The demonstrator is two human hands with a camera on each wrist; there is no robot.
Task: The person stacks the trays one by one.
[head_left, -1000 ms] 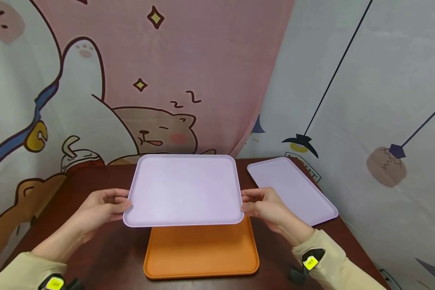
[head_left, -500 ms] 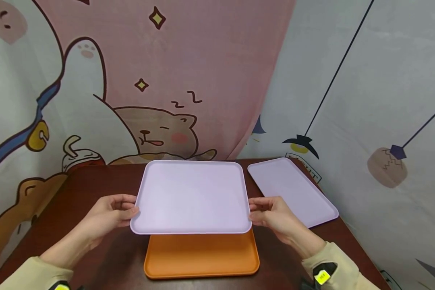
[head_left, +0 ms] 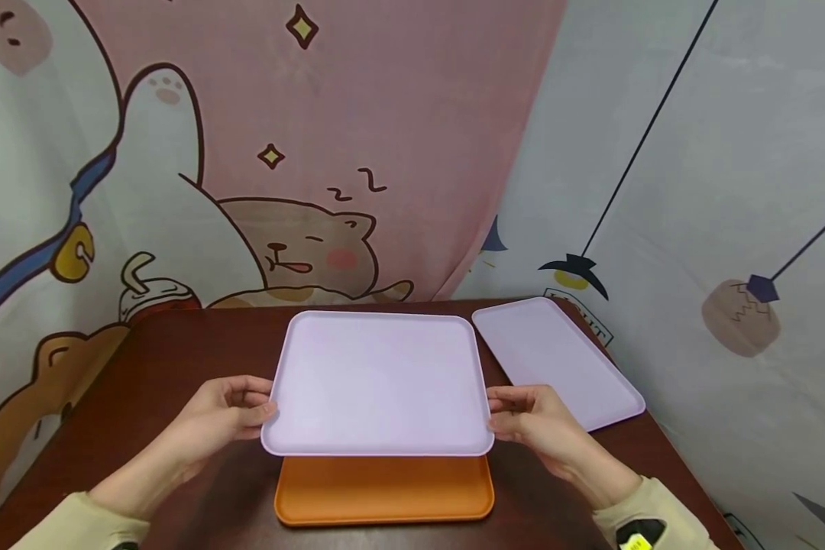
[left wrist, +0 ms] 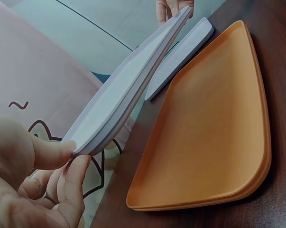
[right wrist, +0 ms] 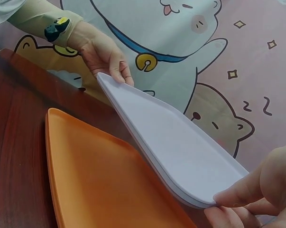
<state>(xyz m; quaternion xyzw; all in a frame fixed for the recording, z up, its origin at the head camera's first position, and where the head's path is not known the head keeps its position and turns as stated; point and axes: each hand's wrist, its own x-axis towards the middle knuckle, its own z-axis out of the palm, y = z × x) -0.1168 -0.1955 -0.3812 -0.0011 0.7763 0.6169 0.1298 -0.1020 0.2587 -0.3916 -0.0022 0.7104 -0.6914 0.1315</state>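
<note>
One lilac tray (head_left: 378,386) is held in the air above an orange tray (head_left: 385,493), with a gap between the two seen from both wrists. Its long axis is laid from left to right, roughly parallel to that of the orange tray, and its inner face is turned upward. Each short end is pinched near the closer corner, by the left hand (head_left: 223,416) and the right hand (head_left: 543,428), thumbs above and fingers beneath. Farther right, a second lilac tray (head_left: 557,367) is set obliquely on the brown table (head_left: 199,344), its long axis pointed from back left to front right.
</note>
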